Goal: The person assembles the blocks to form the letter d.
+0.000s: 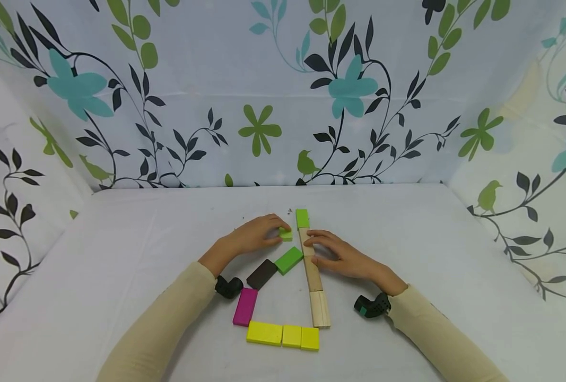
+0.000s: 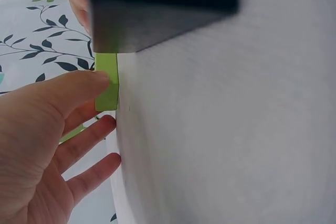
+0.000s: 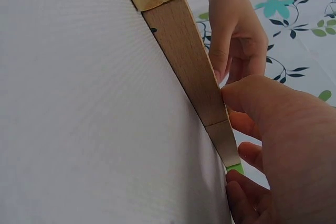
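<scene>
A light green block (image 1: 286,235) is pinched between thumb and forefinger of my left hand (image 1: 256,235); the other fingers are spread in the left wrist view, with the thumb (image 2: 97,80) over the block's face. My right hand (image 1: 345,256) rests its fingertips along a line of plain wooden blocks (image 1: 313,273), thumb near one block's edge in the right wrist view. Another light green block (image 1: 302,218) caps the far end of that line. A brighter green block (image 1: 289,260) leans at an angle to the line, its corner at the wood, just below my left hand.
A dark brown block (image 1: 262,274) and a magenta block (image 1: 245,306) continue the outline on the left. Yellow blocks (image 1: 264,333) form its near side. All lie on a white-covered table (image 1: 168,318), with patterned cloth (image 1: 192,106) behind and at the sides.
</scene>
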